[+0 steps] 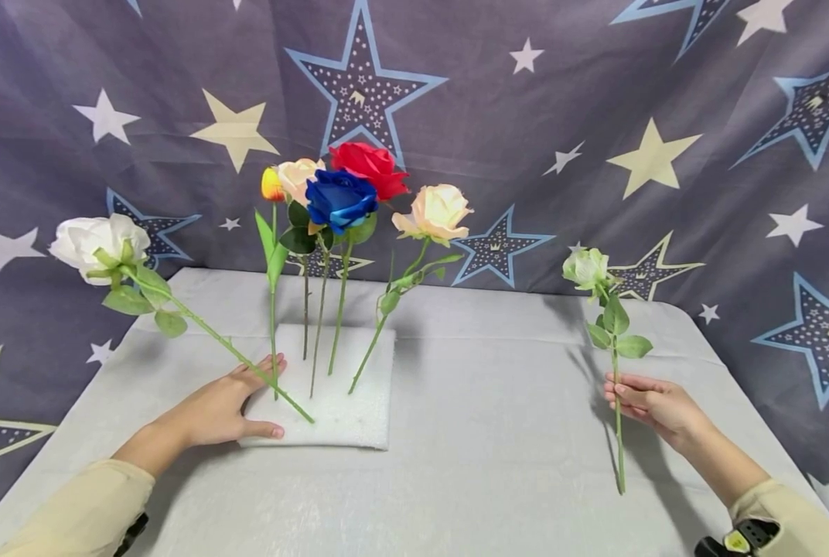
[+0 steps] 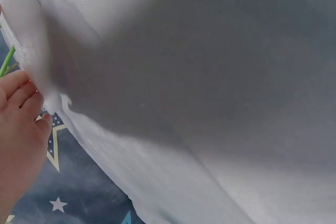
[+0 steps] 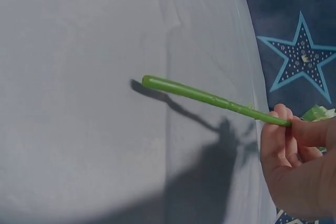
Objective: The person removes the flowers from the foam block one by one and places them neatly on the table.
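Note:
A white foam block (image 1: pixel 362 422) lies on the table with several artificial flowers standing in it. My left hand (image 1: pixel 223 406) rests on its left edge, fingers and thumb spread. A white rose (image 1: pixel 101 244) leans far left, its stem crossing over that hand's fingers. Upright behind are a yellow-orange tulip (image 1: pixel 272 186), a peach rose (image 1: pixel 298 179), a blue rose (image 1: pixel 341 201) and a red rose (image 1: pixel 373 166); a second peach rose (image 1: pixel 434 213) tilts right. Off to the right, my right hand (image 1: pixel 654 406) pinches the green stem (image 3: pixel 194 94) of a pale green-white rose (image 1: pixel 587 269), bloom up, the stem's lower end hanging free.
A pale cloth covers the table (image 1: pixel 484 464), with a fold line across its back part. Behind it hangs a dark curtain (image 1: pixel 470 116) printed with stars, close to the table's rear edge.

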Available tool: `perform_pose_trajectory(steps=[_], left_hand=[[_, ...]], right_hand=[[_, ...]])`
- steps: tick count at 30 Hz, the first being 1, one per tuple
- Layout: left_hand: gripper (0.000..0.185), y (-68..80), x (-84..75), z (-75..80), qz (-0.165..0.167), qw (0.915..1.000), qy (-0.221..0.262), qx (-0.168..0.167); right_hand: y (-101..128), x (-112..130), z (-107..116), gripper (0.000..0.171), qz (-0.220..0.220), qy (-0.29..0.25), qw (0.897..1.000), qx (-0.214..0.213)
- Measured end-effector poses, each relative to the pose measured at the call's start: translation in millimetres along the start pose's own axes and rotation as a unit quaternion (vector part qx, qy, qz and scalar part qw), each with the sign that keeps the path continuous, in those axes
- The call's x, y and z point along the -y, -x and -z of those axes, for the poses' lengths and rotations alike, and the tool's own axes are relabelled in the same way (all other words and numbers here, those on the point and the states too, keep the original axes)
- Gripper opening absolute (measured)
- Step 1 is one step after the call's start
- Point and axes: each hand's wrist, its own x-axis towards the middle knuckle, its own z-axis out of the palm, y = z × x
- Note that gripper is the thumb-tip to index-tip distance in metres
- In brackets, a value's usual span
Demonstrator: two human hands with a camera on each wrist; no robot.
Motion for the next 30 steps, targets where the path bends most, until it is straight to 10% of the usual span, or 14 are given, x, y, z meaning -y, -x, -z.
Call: perform_pose_trajectory(steps=[30], left_hand=[[0.104, 0.6, -3.1, 0.5, 0.001, 1.0000, 0.005, -0.005]], right_hand=[[-17, -7, 28, 0.028, -0.104, 0.049, 0.993, -0.038]])
